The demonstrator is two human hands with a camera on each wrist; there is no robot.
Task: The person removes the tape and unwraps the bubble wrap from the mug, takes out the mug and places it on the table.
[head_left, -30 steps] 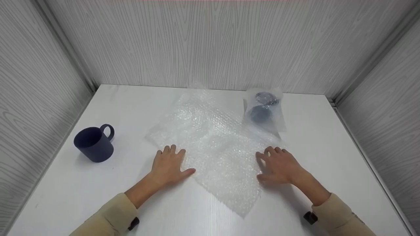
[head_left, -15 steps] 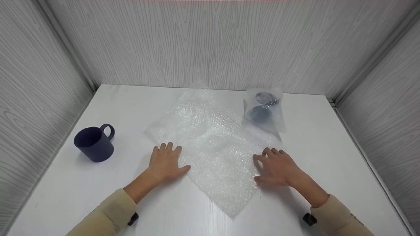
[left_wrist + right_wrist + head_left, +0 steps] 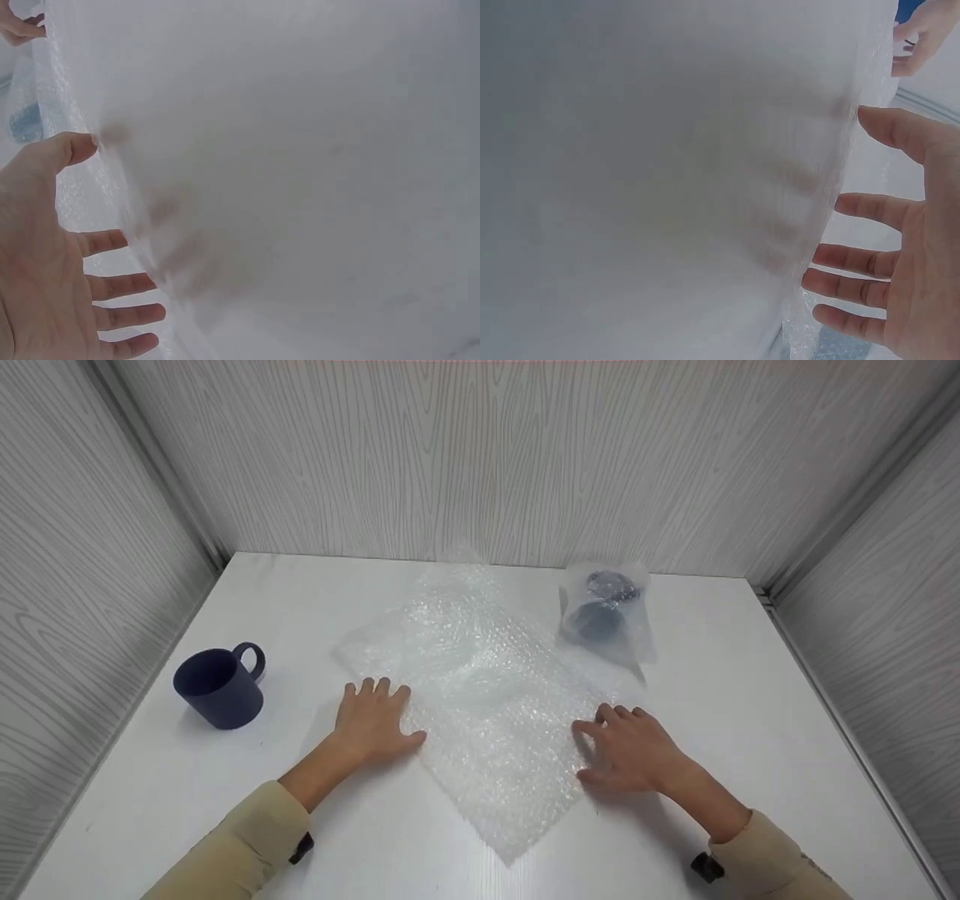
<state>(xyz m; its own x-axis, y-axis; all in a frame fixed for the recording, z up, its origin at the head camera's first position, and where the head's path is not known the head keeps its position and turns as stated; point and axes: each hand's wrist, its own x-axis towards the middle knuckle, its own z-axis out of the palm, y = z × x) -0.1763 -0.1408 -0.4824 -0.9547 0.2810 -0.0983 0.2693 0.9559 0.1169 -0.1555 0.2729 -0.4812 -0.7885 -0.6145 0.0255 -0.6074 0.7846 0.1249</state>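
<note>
A sheet of clear bubble wrap (image 3: 487, 720) lies diagonally across the white table, one corner pointing at the near edge and another at the back wall. At its left edge my left hand (image 3: 371, 727) rests palm down, fingers spread, fingertips touching the wrap. My right hand (image 3: 630, 750) touches the right edge with fingertips and thumb, its fingers slightly bent and apart. The left wrist view shows the left thumb and fingertips (image 3: 112, 286) at the sheet's edge. In the right wrist view the right fingertips (image 3: 847, 256) meet the opposite edge.
A dark blue mug (image 3: 225, 690) stands at the left, its handle towards the back. Behind the right hand, a translucent bubble-wrap bag (image 3: 637, 637) holds a dark blue round-ended item, partly veiled. White wood-grain walls (image 3: 480, 457) enclose the table's back and sides.
Both hands have shifted slightly left together with the bubble wrap, whose near corner has swung left. The mug and the wrapped item have stayed in place.
</note>
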